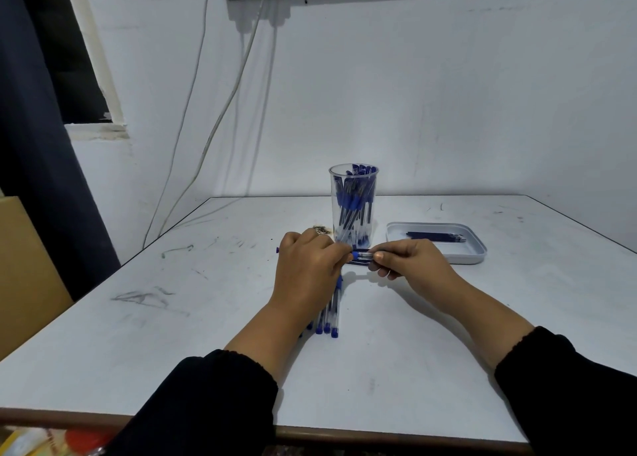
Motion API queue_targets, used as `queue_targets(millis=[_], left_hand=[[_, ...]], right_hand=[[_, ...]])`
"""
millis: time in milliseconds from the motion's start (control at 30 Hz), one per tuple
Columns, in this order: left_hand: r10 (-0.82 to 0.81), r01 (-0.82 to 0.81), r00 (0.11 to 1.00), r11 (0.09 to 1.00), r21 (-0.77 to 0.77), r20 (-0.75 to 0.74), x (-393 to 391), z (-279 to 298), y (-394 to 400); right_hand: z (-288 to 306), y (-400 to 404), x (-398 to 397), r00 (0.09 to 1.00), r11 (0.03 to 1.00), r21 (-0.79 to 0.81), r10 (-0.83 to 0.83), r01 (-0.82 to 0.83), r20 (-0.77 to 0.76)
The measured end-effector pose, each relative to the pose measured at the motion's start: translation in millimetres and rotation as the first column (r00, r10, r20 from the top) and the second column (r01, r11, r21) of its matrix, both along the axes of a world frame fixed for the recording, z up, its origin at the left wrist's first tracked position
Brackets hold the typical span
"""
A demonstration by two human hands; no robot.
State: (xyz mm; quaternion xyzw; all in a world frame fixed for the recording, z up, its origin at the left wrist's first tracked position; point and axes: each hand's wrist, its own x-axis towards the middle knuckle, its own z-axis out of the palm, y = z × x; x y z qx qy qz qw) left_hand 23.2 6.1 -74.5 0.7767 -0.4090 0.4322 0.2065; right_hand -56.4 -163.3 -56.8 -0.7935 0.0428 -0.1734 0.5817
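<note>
**Both hands joined a pen at the middle of the table**

The step in hand appeared to be fitting the blue end piece onto a ballpoint pen. To do it well, the person would probably need to keep the barrel level and in line with the end piece. They should push straight along its length rather than at an angle, and steady the barrel so it does not twist or slip.

The left hand was curled, its fingertips pinching the blue end of the pen. The right hand gripped the clear barrel between thumb and bent fingers. Neither hand was loose, and both were closed tightly on the same pen. How far the end piece was seated could not be told.

The pen lay crosswise between the hands, just above the white table near its middle. It was just in front of a clear plastic cup packed with upright blue pens, which stood toward the far edge.

A shallow pale tray sat near the cup on the side of the right edge, with dark refills lying in it. A row of finished pens lay side by side toward the near edge, partly hidden under the left forearm.
</note>
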Motion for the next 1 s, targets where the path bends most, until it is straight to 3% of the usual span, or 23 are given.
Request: queue_targets(millis=[467, 1000], left_hand=[[-0.065, 0.065, 0.998, 0.997, -0.038, -0.001, -1.7, 2.4, -0.2], [0.012, -0.012, 0.999, 1.000, 0.019, -0.035, 0.6, -1.7, -0.5]], right_hand=[[1.3, 0.5, -1.8, 0.999, 0.996, 0.081, 0.028, -0.026, -0.024], [0.5, 0.4, -0.2, 1.000, 1.000, 0.012, 0.014, -0.014, -0.004]])
